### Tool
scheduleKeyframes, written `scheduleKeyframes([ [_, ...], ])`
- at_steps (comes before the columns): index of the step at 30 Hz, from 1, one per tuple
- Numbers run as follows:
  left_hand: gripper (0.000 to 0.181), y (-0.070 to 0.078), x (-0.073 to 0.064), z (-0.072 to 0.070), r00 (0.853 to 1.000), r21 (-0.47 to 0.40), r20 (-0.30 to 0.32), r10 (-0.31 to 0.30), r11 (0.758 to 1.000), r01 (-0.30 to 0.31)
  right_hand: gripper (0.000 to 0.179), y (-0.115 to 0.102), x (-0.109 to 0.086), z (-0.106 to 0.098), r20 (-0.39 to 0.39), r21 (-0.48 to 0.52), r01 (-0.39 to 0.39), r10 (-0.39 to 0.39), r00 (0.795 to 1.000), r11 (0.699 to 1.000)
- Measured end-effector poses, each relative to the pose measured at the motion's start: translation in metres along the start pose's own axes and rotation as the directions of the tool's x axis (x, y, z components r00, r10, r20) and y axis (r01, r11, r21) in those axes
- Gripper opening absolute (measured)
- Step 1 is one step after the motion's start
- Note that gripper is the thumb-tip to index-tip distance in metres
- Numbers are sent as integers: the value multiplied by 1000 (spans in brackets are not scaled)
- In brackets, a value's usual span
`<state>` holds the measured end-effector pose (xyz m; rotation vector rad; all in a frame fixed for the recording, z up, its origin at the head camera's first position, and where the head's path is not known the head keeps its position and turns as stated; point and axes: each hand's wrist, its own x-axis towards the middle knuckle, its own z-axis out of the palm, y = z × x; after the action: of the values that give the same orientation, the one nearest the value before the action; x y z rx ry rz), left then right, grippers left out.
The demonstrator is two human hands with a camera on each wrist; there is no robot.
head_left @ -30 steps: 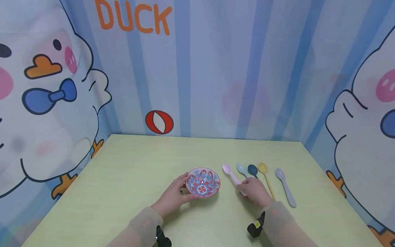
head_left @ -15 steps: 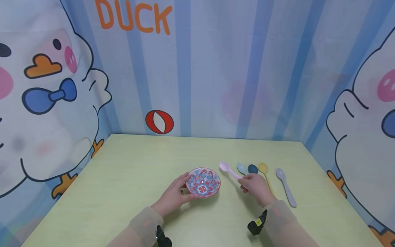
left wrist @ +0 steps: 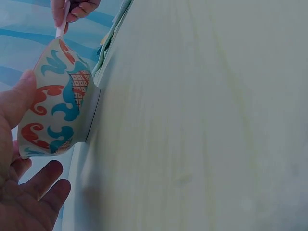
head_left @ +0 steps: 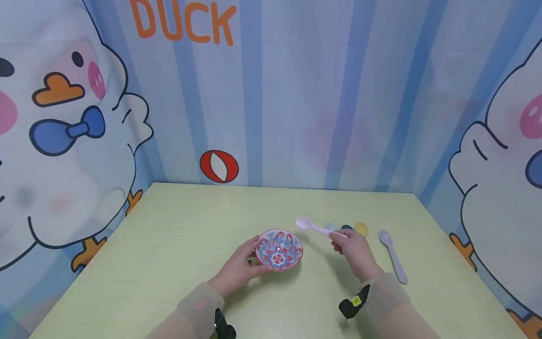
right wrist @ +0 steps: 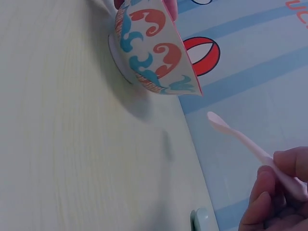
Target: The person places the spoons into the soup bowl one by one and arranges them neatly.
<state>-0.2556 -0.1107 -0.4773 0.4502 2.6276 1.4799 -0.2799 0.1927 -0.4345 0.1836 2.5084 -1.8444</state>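
Note:
A patterned red, blue and white bowl (head_left: 278, 250) stands on the table, and my left hand (head_left: 239, 266) grips its left side, thumb at the near rim and a finger at the far rim. In the left wrist view the bowl's outside (left wrist: 60, 103) shows, two fingers spread below it. My right hand (head_left: 355, 254) pinches a pink spoon (head_left: 315, 226) by the handle, raised above the table. The spoon's head points left, a short way right of and beyond the bowl. In the right wrist view the spoon (right wrist: 240, 137) hangs apart from the bowl's rim.
Behind the right hand lie a light blue spoon (head_left: 330, 226), a dark blue spoon (head_left: 347, 227) and a yellow spoon (head_left: 362, 229), partly hidden. A lavender spoon (head_left: 393, 256) lies farther right. A duck-printed curtain (head_left: 288, 94) borders the table (head_left: 178, 226).
My right hand has lifted the pink spoon off the table, moving up and slightly away; the spoon's head has shifted left toward the bowl. The left hand and bowl have stayed put.

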Motion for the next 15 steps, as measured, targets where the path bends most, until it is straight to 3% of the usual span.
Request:
scheduleKeyframes([
  [9, 84, 1, -1, 0, 1000, 1, -7, 17, 1000, -17, 30, -7, 3, 0, -37, 168, -15, 21, 999, 986],
  [15, 84, 2, 0, 0, 1000, 4, -5, 9, 1000, -9, 22, -16, 3, -2, -37, 395, -36, 55, 998, 918],
])
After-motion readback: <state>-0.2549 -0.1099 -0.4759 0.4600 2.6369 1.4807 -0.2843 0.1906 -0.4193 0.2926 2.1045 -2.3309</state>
